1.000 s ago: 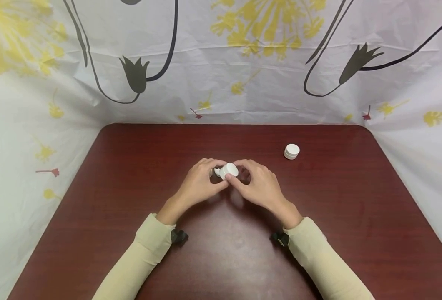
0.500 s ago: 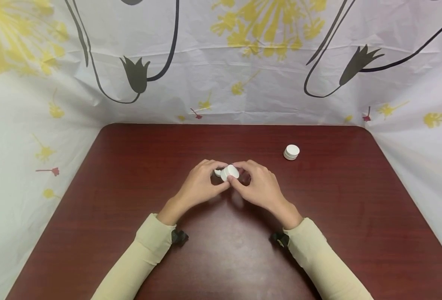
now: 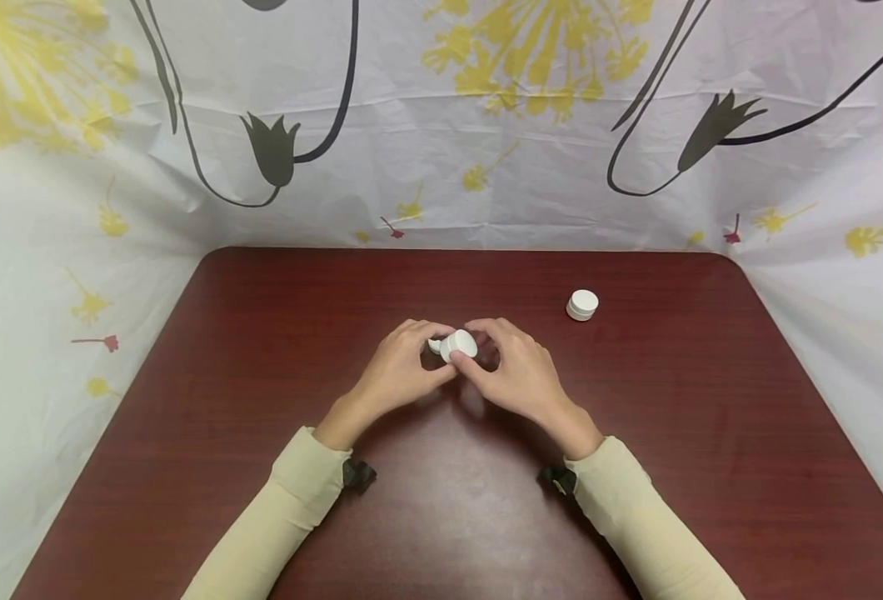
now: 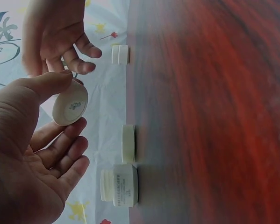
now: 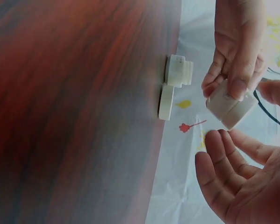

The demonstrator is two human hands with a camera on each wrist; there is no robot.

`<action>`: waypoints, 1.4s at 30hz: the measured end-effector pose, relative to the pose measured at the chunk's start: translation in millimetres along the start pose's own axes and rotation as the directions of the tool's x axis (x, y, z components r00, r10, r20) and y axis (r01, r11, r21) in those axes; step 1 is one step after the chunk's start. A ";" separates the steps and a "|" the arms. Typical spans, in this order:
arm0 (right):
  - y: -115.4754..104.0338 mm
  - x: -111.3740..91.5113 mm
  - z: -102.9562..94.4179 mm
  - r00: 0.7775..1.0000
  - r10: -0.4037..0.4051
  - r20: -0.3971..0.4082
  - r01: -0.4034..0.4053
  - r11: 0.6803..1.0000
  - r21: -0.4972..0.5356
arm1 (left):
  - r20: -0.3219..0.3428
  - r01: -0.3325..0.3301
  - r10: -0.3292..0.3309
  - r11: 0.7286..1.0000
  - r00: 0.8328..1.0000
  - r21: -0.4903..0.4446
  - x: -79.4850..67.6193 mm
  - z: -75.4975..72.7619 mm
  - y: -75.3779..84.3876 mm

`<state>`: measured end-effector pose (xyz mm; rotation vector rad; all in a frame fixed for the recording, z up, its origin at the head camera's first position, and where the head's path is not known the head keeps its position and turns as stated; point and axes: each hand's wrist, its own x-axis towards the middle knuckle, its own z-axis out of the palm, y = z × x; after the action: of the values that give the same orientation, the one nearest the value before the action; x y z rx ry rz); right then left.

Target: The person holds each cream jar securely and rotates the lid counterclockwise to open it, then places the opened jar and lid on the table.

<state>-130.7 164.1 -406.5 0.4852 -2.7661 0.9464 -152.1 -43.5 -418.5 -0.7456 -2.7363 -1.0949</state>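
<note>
Over the middle of the table, both hands are on a small white screw-top jar point(image 3: 452, 346). My left hand point(image 3: 399, 367) grips its body between thumb and fingers; in the left wrist view the jar's round base point(image 4: 73, 106), with a small label, faces the camera. The jar is tilted, its lid point(image 5: 241, 112) toward my right hand point(image 3: 520, 367). That hand pinches the lid's edge between thumb and forefinger, its other fingers spread loosely. Below the hands stands an uncapped white jar point(image 4: 124, 185) with a bare threaded neck, a loose lid point(image 4: 128, 143) beside it.
A capped white jar point(image 3: 582, 305) stands toward the back right of the dark red-brown table point(image 3: 681, 417). Behind the table and along its sides hangs a white cloth point(image 3: 441, 167) with yellow and grey flower prints.
The held jar has shifted very slightly toward me, and the right thumb and forefinger have moved a little around its lid. The left hand stays almost still.
</note>
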 end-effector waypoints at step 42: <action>-3.3 -0.4 -1.3 0.998 0.053 -0.037 -0.053 0.999 0.001 | 0.005 -0.009 0.009 1.000 1.000 -0.001 -0.7 -0.1 4.0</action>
<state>-129.1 162.6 -403.7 0.3921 -2.7578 0.9573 -149.6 -41.4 -416.1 -0.7604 -2.7342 -1.0943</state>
